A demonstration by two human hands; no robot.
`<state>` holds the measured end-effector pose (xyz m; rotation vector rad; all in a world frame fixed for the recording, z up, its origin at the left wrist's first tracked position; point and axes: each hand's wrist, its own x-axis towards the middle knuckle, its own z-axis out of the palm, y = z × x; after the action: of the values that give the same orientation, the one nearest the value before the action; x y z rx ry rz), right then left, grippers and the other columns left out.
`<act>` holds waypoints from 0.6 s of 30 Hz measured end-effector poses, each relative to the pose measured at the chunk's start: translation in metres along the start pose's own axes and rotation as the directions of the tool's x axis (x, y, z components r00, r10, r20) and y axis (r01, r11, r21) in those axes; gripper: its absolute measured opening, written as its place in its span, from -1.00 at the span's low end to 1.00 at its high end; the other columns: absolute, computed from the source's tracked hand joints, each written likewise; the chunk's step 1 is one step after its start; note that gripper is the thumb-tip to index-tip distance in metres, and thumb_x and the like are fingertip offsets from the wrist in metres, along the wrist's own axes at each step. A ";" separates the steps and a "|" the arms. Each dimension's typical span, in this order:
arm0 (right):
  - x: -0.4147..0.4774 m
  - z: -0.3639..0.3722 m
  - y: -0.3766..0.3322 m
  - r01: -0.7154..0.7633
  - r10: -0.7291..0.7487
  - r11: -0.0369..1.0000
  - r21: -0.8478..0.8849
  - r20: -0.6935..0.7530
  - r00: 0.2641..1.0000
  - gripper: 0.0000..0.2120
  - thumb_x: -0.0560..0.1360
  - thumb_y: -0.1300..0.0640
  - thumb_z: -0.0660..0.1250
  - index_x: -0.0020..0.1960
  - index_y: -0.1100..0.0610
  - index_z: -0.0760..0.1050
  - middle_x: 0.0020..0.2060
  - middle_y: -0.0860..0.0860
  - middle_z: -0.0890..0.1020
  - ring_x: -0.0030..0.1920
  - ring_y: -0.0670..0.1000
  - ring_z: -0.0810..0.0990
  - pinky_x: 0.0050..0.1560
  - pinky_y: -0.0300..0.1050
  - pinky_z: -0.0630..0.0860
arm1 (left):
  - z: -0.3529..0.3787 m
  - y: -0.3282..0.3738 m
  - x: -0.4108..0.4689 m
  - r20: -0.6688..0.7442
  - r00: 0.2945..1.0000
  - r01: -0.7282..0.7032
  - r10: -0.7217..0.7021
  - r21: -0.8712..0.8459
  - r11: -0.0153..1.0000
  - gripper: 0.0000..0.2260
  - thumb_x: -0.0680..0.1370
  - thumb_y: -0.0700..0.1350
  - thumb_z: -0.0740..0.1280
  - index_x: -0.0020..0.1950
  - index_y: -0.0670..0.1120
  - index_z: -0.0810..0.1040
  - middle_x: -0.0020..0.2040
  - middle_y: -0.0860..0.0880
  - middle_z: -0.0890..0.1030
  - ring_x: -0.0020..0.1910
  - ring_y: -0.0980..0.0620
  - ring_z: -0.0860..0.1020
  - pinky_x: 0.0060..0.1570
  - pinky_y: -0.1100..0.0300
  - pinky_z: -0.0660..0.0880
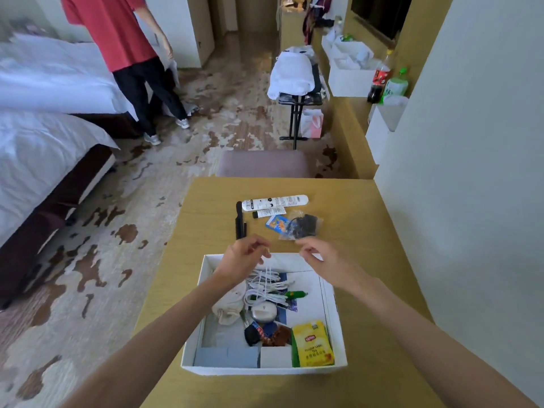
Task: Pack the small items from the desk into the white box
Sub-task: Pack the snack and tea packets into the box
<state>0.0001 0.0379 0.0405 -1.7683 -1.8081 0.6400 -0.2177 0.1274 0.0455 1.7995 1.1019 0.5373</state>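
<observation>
The white box [338, 313] sits on the wooden desk [347, 231] close to me. Inside lie a coiled white cable [265, 287], a green clip [295, 295], a cloth pouch [231, 307], an earbud case [263, 312] and a yellow Lipton tea packet [313, 343]. My left hand [245, 257] hovers over the box's far edge and pinches strands of the cable that hang down into it. My right hand [316, 256] is beside it, fingers loosely curled, nothing seen in them. Beyond the box lie a white tube [275, 201], a smaller tube [269, 212], a black comb [240, 220], a blue packet [275, 223] and a clear bag [303, 226].
A padded stool [265, 163] stands at the desk's far edge, and a wall [471, 201] runs along the right. Two beds [44, 142] are on the left, with a person in a red shirt [117, 30] standing near them. A luggage rack [297, 81] and bottles [382, 78] are farther back.
</observation>
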 end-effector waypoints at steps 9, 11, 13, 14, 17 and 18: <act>0.092 0.021 0.016 -0.073 0.073 0.997 0.000 0.021 0.997 -0.74 0.59 0.09 0.23 0.24 0.05 0.55 0.06 0.02 0.67 -0.08 -0.16 0.60 -0.24 -0.33 0.51 | -0.038 -0.023 0.064 -0.060 0.972 0.225 -0.226 -0.016 0.974 -0.80 0.54 -0.28 0.19 -0.05 -0.10 0.60 -0.24 0.02 0.66 -0.36 0.13 0.56 -0.49 0.43 0.39; 0.112 0.031 0.019 -0.105 0.106 0.994 -0.028 0.052 0.993 -0.75 0.58 0.10 0.23 0.21 0.06 0.57 0.03 0.02 0.68 -0.06 -0.12 0.61 -0.22 -0.30 0.52 | -0.045 -0.041 0.087 -0.035 0.948 0.315 -0.316 -0.030 0.949 -0.80 0.55 -0.27 0.17 -0.03 -0.13 0.59 -0.24 0.00 0.66 -0.36 0.08 0.54 -0.54 0.41 0.37; 0.135 0.041 0.020 -0.150 0.153 0.988 -0.044 0.078 0.985 -0.76 0.58 0.10 0.23 0.19 0.06 0.58 0.02 -0.01 0.67 -0.03 -0.09 0.61 -0.14 -0.20 0.56 | -0.050 -0.062 0.113 0.008 0.924 0.382 -0.382 0.037 0.924 -0.81 0.58 -0.20 0.17 0.03 -0.13 0.57 -0.16 -0.05 0.68 -0.30 0.02 0.56 -0.51 0.33 0.37; 0.146 0.046 0.021 -0.165 0.169 0.985 -0.054 0.091 0.981 -0.77 0.58 0.11 0.23 0.16 0.07 0.59 -0.01 -0.04 0.66 -0.03 -0.08 0.61 -0.12 -0.16 0.56 | -0.052 -0.073 0.124 0.034 0.915 0.397 -0.401 0.096 0.913 -0.81 0.59 -0.16 0.17 0.07 -0.12 0.56 -0.08 -0.07 0.68 -0.23 -0.02 0.59 -0.44 0.28 0.42; 0.183 0.071 0.020 -0.176 0.201 0.974 -0.146 0.183 0.962 -0.87 0.57 0.09 0.25 -0.02 0.05 0.58 -0.12 -0.10 0.62 -0.10 -0.07 0.58 -0.13 -0.16 0.49 | -0.058 -0.108 0.157 0.058 0.910 0.374 -0.410 0.314 0.873 -0.78 0.56 -0.15 0.21 0.17 -0.12 0.53 0.08 -0.13 0.63 0.03 -0.12 0.60 0.00 0.05 0.57; 0.195 0.082 0.019 -0.183 0.227 0.965 -0.189 0.241 0.944 -0.84 0.57 0.05 0.26 -0.04 0.08 0.58 -0.12 -0.06 0.64 -0.08 -0.05 0.60 -0.07 -0.12 0.52 | -0.059 -0.119 0.166 0.063 0.919 0.339 -0.389 0.373 0.863 -0.77 0.56 -0.15 0.21 0.19 -0.12 0.51 0.10 -0.15 0.61 0.05 -0.14 0.59 0.07 0.00 0.55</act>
<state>-0.0412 0.2356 -0.0252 -2.0868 -1.9090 0.8641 -0.2313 0.3187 -0.0467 1.8302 1.4714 -0.0206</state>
